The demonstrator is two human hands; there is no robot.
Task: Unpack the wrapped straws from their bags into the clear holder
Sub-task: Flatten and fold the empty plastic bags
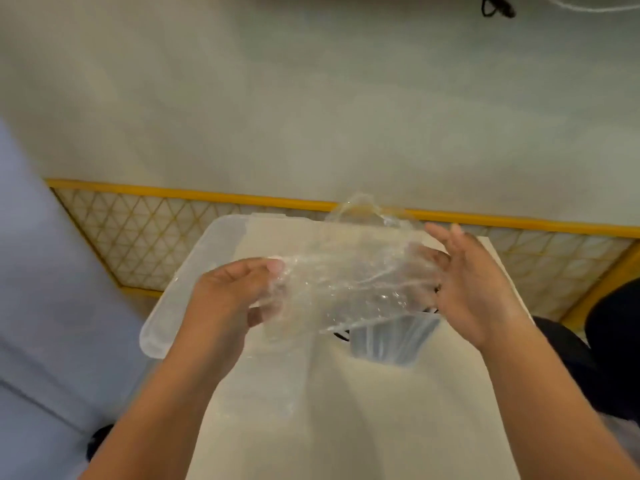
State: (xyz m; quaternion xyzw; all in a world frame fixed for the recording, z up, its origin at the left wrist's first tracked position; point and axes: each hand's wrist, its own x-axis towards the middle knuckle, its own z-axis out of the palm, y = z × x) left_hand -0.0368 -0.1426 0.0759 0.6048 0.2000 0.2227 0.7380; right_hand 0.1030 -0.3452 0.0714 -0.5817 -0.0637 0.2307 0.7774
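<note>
We are pinching the limp, likely slippery bag (346, 271) by its edge with our left hand (235, 289), our right hand (481, 282) resting straight-fingered against it.

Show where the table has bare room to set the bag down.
Bare: near table strip between the forearms, short of the clear holder. Crowded farther back: holder at right under the bag, translucent lid along the left edge, left hand and right hand above.
</note>
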